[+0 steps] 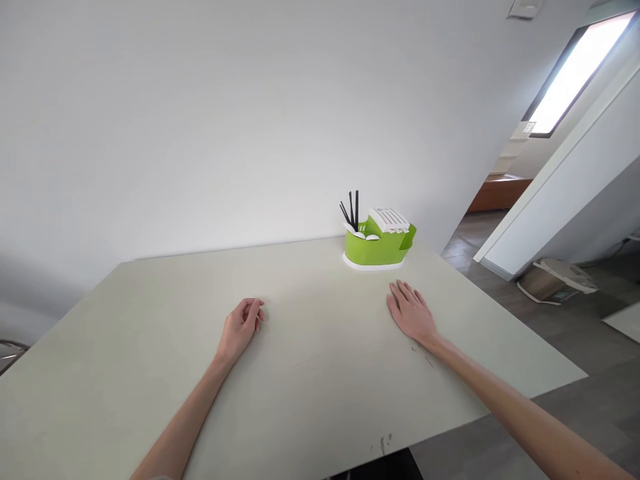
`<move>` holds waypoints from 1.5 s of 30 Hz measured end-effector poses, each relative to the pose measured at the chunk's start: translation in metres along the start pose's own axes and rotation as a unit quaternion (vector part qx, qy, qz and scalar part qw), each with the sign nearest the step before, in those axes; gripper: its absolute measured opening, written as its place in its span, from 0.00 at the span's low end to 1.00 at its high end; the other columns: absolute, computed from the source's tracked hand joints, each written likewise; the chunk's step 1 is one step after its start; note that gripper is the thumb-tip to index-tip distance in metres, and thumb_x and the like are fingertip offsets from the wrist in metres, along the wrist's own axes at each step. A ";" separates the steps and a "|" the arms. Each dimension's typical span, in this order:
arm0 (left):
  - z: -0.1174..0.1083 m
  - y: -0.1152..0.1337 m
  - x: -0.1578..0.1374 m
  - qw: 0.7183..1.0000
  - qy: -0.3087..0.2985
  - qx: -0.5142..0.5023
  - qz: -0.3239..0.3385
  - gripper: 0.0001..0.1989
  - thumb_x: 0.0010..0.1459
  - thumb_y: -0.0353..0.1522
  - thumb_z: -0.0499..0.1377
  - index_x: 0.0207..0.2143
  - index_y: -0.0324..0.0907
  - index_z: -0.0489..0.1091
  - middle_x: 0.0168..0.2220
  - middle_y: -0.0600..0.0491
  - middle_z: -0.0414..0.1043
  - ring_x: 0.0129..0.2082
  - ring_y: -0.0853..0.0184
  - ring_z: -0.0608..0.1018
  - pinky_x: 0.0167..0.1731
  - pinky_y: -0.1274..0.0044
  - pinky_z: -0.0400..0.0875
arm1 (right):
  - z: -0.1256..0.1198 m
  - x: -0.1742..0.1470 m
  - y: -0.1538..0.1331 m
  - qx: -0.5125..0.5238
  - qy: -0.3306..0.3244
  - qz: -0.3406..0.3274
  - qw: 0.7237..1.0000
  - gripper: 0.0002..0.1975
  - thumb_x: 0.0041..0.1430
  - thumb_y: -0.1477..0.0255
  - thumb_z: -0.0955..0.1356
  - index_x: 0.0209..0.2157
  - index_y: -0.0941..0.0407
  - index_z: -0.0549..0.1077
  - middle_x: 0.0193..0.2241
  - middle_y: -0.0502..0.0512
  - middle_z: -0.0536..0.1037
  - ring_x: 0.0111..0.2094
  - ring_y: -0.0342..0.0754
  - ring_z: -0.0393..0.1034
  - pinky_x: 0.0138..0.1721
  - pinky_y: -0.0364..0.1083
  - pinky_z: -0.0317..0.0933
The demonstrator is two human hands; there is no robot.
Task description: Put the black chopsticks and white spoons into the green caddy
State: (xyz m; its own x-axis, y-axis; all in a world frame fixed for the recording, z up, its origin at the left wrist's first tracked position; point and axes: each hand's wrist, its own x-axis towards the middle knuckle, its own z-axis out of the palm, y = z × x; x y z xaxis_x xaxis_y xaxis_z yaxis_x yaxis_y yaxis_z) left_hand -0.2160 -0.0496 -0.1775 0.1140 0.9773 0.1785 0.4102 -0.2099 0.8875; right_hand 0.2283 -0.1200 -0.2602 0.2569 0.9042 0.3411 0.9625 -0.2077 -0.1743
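Observation:
My left hand [243,327] rests on its side on the pale tabletop [310,373], left of the middle. Its fingers are curled in loosely, and nothing shows in them. Palm down, my right hand [411,312] lies flat with its fingers stretched out, holding nothing. Just beyond the right fingertips stands a green cutlery holder [373,251] on a white base. Black chopsticks [355,212] stand upright in its left part, with white spoons [360,235] beside them. A slotted white top [389,220] covers its right part.
A white wall [240,133] runs along the table's far edge. Right of the table, a metallic bin-like appliance [555,280] sits on the grey floor [595,333]. Farther back is a bright window [580,73]. Dark marks [386,443] spot the table's near edge.

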 end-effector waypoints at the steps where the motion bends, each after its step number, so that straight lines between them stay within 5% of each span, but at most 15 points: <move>1: 0.000 0.000 0.000 1.000 -0.001 0.001 0.000 0.23 0.66 0.54 0.54 0.40 0.45 0.74 0.29 0.54 0.75 0.23 0.68 0.71 0.27 0.76 0.65 | 0.000 0.000 0.000 -0.001 -0.001 0.001 1.000 0.32 0.76 0.58 0.52 0.70 0.59 0.64 0.72 0.62 0.62 0.74 0.56 0.52 0.72 0.59 0.47; 35: 0.002 0.002 0.001 1.000 -0.009 0.012 0.000 0.23 0.66 0.52 0.53 0.40 0.44 0.73 0.28 0.56 0.74 0.22 0.70 0.70 0.27 0.77 0.65 | -0.003 0.001 0.003 0.011 -0.017 0.008 1.000 0.31 0.76 0.59 0.52 0.70 0.58 0.64 0.73 0.61 0.61 0.74 0.56 0.52 0.73 0.59 0.46; 45: 0.004 0.002 0.001 1.000 -0.011 0.001 -0.003 0.22 0.66 0.52 0.53 0.40 0.44 0.72 0.28 0.56 0.73 0.22 0.70 0.69 0.25 0.77 0.64 | -0.023 0.037 0.014 0.024 0.034 0.006 0.999 0.38 0.74 0.56 0.53 0.75 0.66 0.47 0.76 0.71 0.49 0.76 0.64 0.42 0.70 0.64 0.51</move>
State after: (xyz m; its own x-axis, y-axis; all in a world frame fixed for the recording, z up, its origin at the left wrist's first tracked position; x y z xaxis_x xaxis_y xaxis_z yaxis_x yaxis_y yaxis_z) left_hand -0.2115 -0.0495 -0.1774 0.1320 0.9776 0.1642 0.4127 -0.2048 0.8875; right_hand 0.2535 -0.0981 -0.2292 0.2758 0.8737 0.4008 0.9543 -0.1989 -0.2231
